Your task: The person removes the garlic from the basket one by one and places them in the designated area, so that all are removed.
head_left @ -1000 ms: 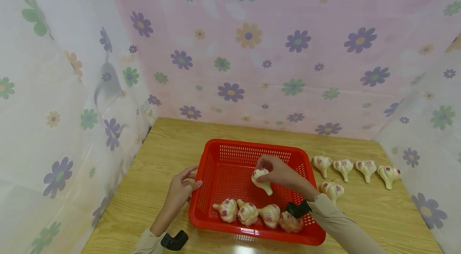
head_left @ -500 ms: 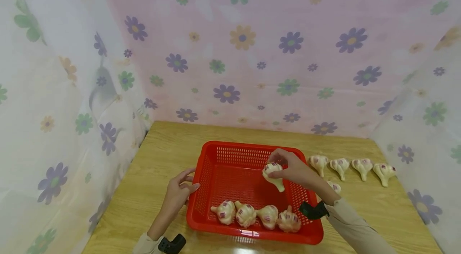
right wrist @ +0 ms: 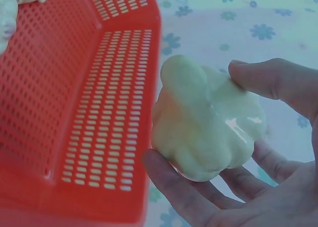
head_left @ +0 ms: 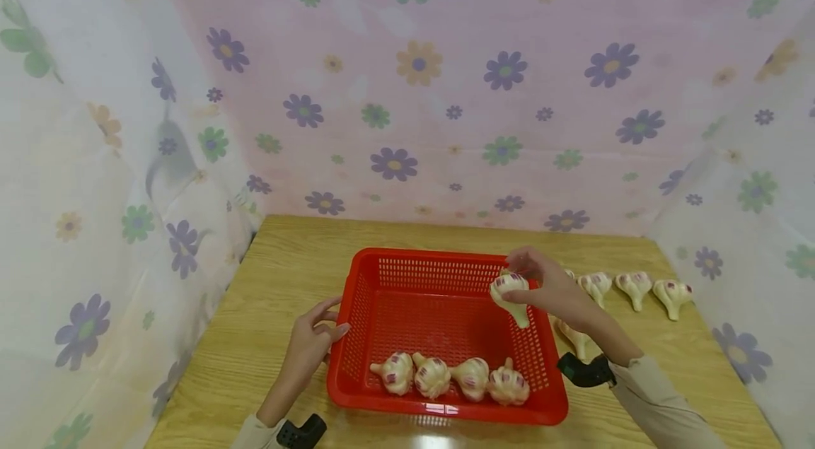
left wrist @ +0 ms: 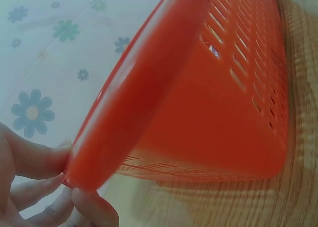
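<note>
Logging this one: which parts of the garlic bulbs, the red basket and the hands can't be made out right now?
Head view: the back row's leftmost bulb, mostly behind the right hand.
Head view: the nearer table bulb, partly behind the right wrist.
Left wrist view: the red basket's contents, screened by its wall; left hand, cut off by the frame edge.
Right wrist view: bulbs inside the basket, cut off at upper left.

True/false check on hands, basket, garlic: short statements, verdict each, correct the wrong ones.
1. The right hand holds a garlic bulb. True.
2. The left hand holds garlic too. False: it grips the red basket by its rim.
3. Four bulbs rest inside the basket. True.
4. Those four line the far wall. False: they lie along the near side.
5. More bulbs lie on the table, right of the basket. True.
</note>
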Action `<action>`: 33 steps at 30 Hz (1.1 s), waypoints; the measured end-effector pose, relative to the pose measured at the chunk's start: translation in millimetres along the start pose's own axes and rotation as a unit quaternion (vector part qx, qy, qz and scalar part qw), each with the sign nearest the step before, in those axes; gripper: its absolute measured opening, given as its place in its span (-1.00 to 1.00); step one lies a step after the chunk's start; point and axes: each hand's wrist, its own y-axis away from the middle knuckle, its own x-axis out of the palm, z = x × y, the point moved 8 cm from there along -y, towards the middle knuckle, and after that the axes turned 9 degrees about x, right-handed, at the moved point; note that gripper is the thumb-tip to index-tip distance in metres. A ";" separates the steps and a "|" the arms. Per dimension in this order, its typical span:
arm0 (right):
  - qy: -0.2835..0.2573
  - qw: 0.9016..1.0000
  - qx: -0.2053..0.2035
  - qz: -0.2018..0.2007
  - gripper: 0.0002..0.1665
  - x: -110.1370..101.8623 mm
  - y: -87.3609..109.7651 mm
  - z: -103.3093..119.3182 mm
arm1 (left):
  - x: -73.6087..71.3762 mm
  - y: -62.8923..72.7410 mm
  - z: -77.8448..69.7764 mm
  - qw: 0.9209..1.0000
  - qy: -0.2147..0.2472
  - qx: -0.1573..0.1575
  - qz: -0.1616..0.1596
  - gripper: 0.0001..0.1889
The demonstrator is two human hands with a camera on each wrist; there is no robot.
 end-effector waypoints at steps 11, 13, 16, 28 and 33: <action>0.024 0.999 0.017 -0.016 -0.41 -27.9 17.9 -6.7 | -0.4 -2.2 -2.4 1.000 -0.011 -0.003 -0.001 -0.49; 0.033 0.999 0.019 -0.022 -0.40 -32.5 21.9 -7.9 | -0.1 -1.8 -2.4 1.000 -0.010 -0.004 0.001 -0.49; 0.045 0.998 0.027 -0.029 -0.40 -39.0 27.6 -10.5 | 0.1 -0.5 -2.2 1.000 -0.007 -0.004 0.001 -0.50; 0.058 0.995 0.020 -0.075 -0.48 -62.8 42.9 -29.3 | 0.0 0.4 -1.1 1.000 0.003 -0.005 0.002 -0.49; 0.061 0.994 0.027 -0.088 -0.49 -71.0 46.9 -38.2 | 0.3 -0.2 -1.1 1.000 -0.001 -0.006 0.001 -0.50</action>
